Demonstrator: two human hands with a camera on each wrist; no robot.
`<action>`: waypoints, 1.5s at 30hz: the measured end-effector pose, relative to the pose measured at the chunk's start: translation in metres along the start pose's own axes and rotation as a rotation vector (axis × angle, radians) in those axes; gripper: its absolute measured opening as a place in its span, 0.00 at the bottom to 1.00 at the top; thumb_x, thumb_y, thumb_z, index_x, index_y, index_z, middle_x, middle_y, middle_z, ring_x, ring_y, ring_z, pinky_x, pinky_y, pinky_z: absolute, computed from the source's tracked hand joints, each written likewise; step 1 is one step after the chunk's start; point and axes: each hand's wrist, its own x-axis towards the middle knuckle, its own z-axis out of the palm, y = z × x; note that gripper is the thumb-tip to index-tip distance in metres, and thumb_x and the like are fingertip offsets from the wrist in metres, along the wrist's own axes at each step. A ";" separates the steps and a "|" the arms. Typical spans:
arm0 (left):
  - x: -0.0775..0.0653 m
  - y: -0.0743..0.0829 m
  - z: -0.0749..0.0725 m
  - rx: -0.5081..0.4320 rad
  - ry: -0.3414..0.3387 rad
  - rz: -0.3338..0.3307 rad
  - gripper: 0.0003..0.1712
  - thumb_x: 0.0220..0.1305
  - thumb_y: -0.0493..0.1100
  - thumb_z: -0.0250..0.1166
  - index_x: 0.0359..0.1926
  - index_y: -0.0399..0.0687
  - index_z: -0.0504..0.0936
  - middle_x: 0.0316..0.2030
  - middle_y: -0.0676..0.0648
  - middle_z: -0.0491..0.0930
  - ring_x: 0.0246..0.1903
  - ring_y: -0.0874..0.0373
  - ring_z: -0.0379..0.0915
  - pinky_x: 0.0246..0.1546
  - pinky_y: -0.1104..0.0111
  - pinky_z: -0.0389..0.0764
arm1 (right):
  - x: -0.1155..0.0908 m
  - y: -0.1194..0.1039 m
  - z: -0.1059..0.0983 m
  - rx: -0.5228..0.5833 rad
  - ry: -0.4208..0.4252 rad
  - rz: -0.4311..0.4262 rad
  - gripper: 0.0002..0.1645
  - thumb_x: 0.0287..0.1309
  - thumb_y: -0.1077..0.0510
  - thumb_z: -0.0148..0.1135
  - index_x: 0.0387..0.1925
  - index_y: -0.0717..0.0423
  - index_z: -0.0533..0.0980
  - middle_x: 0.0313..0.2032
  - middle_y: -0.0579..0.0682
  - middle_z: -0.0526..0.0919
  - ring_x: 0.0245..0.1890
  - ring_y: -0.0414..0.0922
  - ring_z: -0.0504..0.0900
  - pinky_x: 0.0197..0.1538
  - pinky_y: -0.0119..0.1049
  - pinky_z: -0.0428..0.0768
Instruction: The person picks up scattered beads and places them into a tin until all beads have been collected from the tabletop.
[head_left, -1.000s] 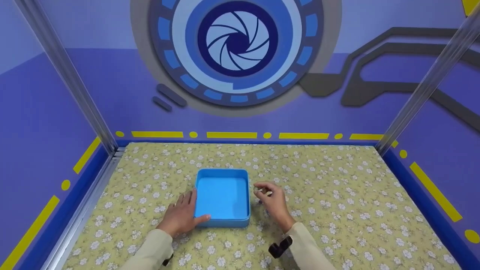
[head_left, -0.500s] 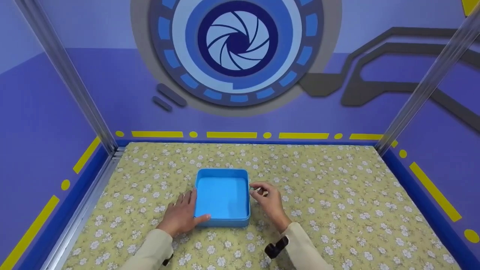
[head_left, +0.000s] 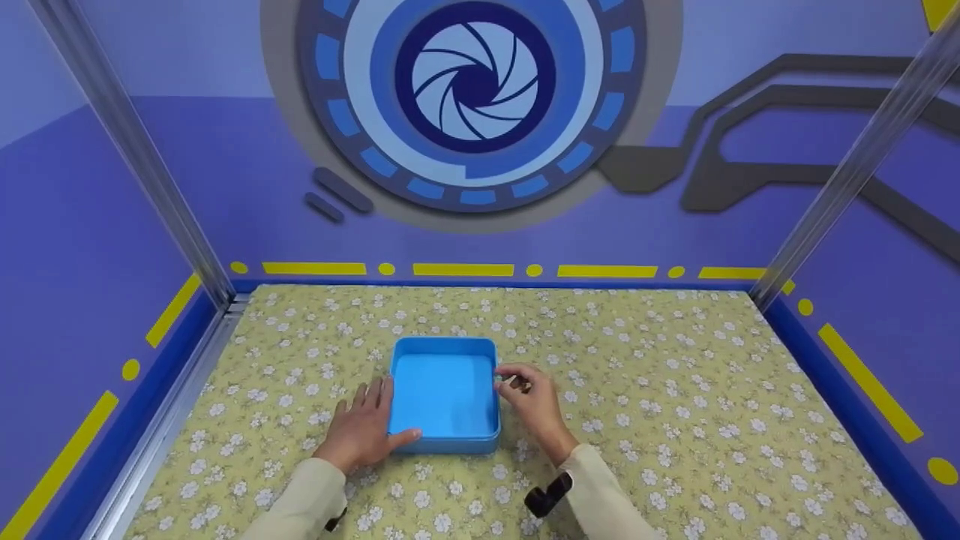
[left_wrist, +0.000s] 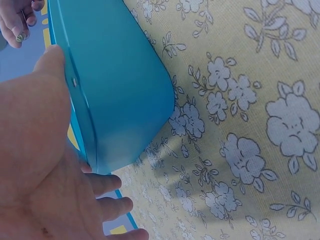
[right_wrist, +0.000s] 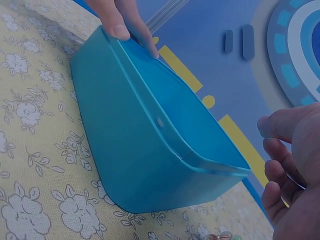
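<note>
A square blue plastic box [head_left: 445, 445] with no lid stands on the flowered cloth. My left hand [head_left: 360, 431] rests against its left side with straight fingers, the thumb [left_wrist: 52, 57] lying over the near rim. In the right wrist view, that thumb [right_wrist: 119, 31] shows on the rim near the corner. My right hand [head_left: 536, 401] is at the right rim, thumb and index finger brought together. The left wrist view shows a small, round, striped greenish thing [left_wrist: 20, 37] at its fingertips; from the head it is hidden by the fingers.
A few small shiny pieces [right_wrist: 220, 236] lie on the cloth beside the box, cut off at the bottom of the right wrist view. Patterned blue-purple walls [head_left: 480, 247] and metal posts [head_left: 840, 172] enclose the table at the back and sides.
My right hand has moved left, from beside the box to its right rim, thumb and index finger staying together. The left hand and the box have stayed put.
</note>
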 end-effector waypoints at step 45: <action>-0.002 0.000 0.000 0.026 0.038 0.026 0.59 0.59 0.73 0.57 0.76 0.39 0.48 0.75 0.36 0.49 0.74 0.35 0.44 0.68 0.33 0.46 | 0.005 -0.001 0.017 -0.021 -0.066 -0.020 0.11 0.60 0.58 0.66 0.44 0.53 0.83 0.41 0.50 0.84 0.36 0.41 0.76 0.37 0.32 0.75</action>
